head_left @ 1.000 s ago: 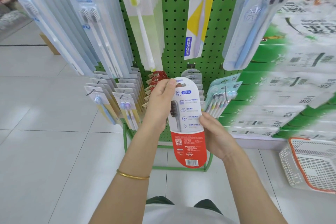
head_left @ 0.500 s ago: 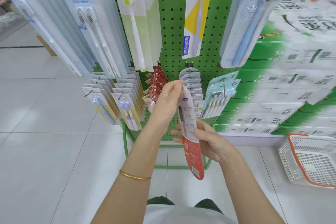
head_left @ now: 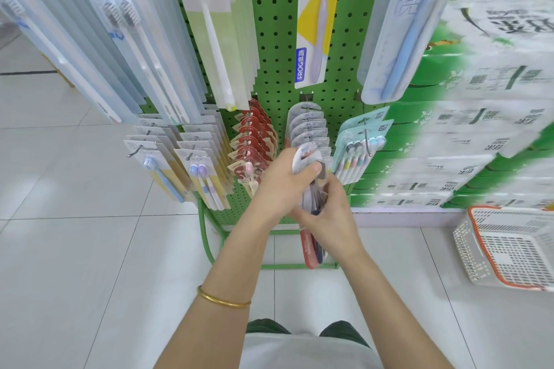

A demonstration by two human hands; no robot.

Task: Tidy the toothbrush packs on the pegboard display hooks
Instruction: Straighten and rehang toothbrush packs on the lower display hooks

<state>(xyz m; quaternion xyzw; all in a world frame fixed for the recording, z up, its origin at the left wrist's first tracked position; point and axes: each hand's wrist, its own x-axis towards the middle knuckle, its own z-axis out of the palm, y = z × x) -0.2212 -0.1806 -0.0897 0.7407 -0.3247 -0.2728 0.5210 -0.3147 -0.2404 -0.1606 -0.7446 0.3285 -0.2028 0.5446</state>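
Note:
A green pegboard [head_left: 277, 39] carries rows of toothbrush packs on hooks. My left hand [head_left: 284, 183] pinches the top of a white toothbrush pack with a red bottom [head_left: 310, 252], thumb on its rounded header. My right hand [head_left: 326, 219] grips the same pack lower down, at its middle. The pack is turned edge-on to me, its header at the front end of the hook with grey round-topped packs [head_left: 308, 126]. Red-headed packs [head_left: 254, 141] hang on the hook to the left, a light-blue multi-brush pack [head_left: 358, 150] to the right.
Long clear packs [head_left: 126, 39] hang from the upper hooks, overhanging the lower row. Stacked green-and-white cartons [head_left: 479, 129] stand at the right. A white basket with an orange rim [head_left: 506, 246] sits on the tiled floor at lower right.
The pack has been turned from facing me to edge-on and lifted towards the hook of grey packs. Both hands moved up and forward with it; my right hand now wraps its middle.

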